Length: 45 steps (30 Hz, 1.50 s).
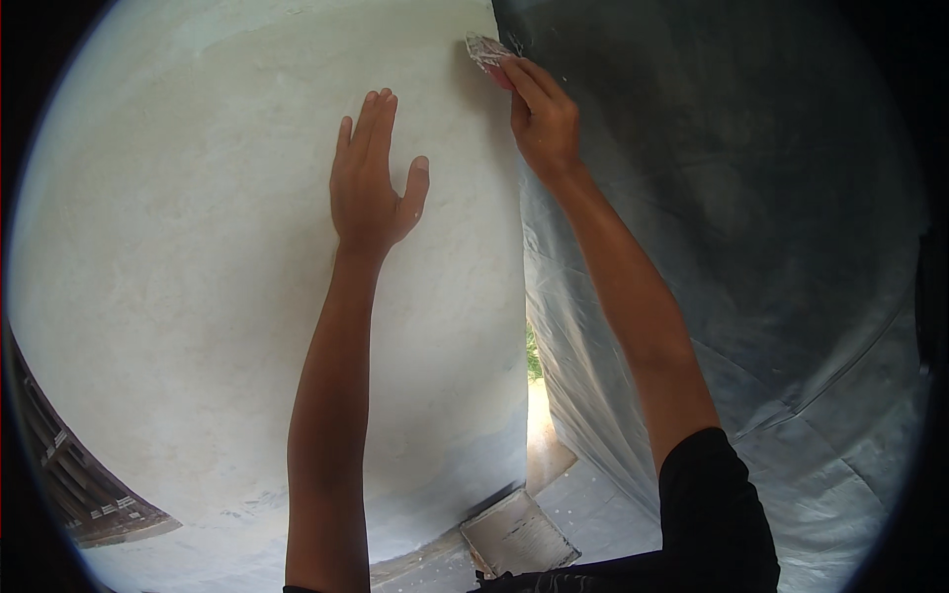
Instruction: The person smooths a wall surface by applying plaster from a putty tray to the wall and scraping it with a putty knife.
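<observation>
My left hand (pixel 376 178) is open, fingers extended and thumb apart, held flat against or just over the white plastered wall (pixel 198 198); I cannot tell whether it touches. My right hand (pixel 542 119) is raised higher, closed on a small pink tool (pixel 486 54) smeared with white paste, at the wall's right edge near the top of the view. Its exact shape is hard to make out. Both bare forearms reach up from the lower edge.
A dark, wrinkled plastic sheet (pixel 791 247) hangs along the right, with a narrow bright gap and greenery (pixel 534 351) beside the wall. A dark window grille (pixel 59 445) is at lower left. A square, stained board (pixel 514 534) lies below, near my body.
</observation>
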### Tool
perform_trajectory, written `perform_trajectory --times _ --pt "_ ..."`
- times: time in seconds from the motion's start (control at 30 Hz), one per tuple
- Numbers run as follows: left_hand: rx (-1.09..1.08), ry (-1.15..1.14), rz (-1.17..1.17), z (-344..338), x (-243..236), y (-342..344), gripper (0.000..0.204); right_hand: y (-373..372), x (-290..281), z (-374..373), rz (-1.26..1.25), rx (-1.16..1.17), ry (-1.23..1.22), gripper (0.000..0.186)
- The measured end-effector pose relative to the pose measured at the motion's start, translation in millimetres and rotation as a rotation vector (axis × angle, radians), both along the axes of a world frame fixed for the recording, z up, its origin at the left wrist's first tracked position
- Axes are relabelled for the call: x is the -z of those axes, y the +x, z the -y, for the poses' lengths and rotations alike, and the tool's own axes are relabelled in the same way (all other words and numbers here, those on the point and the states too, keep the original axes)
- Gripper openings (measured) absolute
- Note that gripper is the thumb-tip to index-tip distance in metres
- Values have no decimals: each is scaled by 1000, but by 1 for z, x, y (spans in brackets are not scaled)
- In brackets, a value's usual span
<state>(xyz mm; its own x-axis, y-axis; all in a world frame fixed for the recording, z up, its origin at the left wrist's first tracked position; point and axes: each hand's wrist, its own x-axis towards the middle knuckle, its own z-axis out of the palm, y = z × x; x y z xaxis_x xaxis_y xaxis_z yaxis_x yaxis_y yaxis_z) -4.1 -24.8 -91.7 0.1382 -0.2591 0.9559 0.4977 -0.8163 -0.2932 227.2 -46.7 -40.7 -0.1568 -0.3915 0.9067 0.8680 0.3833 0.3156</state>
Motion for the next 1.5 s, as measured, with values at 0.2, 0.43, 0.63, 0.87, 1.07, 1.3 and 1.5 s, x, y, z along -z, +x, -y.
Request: perform_trajectory --times 0.2,0.43,0.63,0.87,1.07,1.3,1.5 --pt "-108 -10 1 1 0 5 62 13 1 -24 47 199 73 48" --pt "-158 -12 -5 0 1 4 62 7 17 -24 79 230 -29 53" --pt "-178 3 -11 1 -1 7 62 8 47 -17 81 250 -96 52" --pt "-168 25 -33 -2 -26 7 59 -1 40 10 70 110 -76 48" --pt "-198 89 -60 -7 -49 15 53 -2 -3 -3 23 194 -5 49" --pt "-224 142 -33 -11 -49 18 50 -6 31 -11 106 297 -108 56" --pt "-205 114 -47 -10 -49 15 50 -4 61 11 94 137 -203 48"
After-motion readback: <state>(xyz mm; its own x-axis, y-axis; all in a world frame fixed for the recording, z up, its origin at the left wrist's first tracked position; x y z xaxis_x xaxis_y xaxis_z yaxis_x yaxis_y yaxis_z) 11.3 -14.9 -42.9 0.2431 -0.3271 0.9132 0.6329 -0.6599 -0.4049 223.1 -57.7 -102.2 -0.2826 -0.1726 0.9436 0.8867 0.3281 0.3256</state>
